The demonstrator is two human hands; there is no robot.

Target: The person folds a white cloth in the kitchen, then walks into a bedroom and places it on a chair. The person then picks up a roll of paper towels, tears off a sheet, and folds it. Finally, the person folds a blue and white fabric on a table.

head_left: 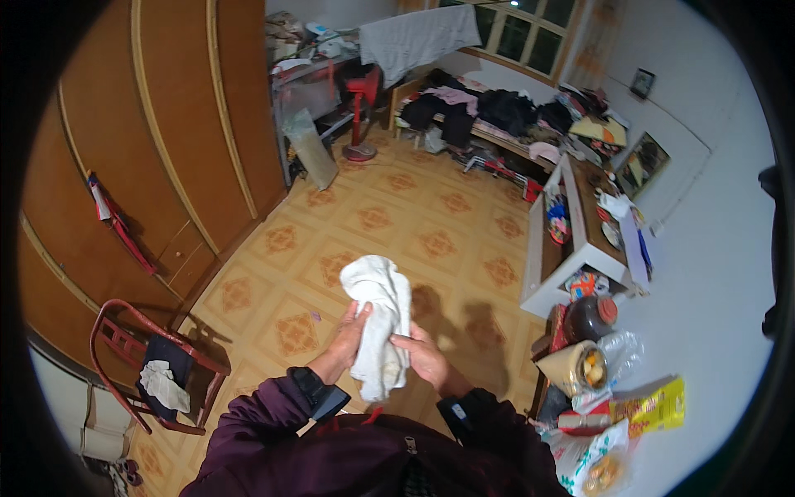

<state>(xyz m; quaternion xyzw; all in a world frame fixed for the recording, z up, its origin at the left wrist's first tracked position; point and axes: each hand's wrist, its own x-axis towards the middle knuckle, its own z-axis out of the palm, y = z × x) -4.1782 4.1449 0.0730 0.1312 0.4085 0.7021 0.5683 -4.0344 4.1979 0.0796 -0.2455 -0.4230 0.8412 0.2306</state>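
Observation:
A white cloth [379, 290], which looks like a small towel, hangs bunched in front of me above the tiled floor. My left hand [342, 341] grips its left side, the thumb lying over the fabric. From the right, my right hand [424, 354] holds the lower right part, thumb on top and the other fingers partly hidden behind. The cloth's top flops over to the left, and its lower end hangs close to my dark purple jacket [348, 455].
At left, a reddish wooden chair [217, 389] with a white cloth on it stands by a brown wardrobe [182, 108]. Jars and bags flank a white cabinet [592, 240] at right. Farther back are a red fan [358, 116] and a bed heaped with clothes [505, 112].

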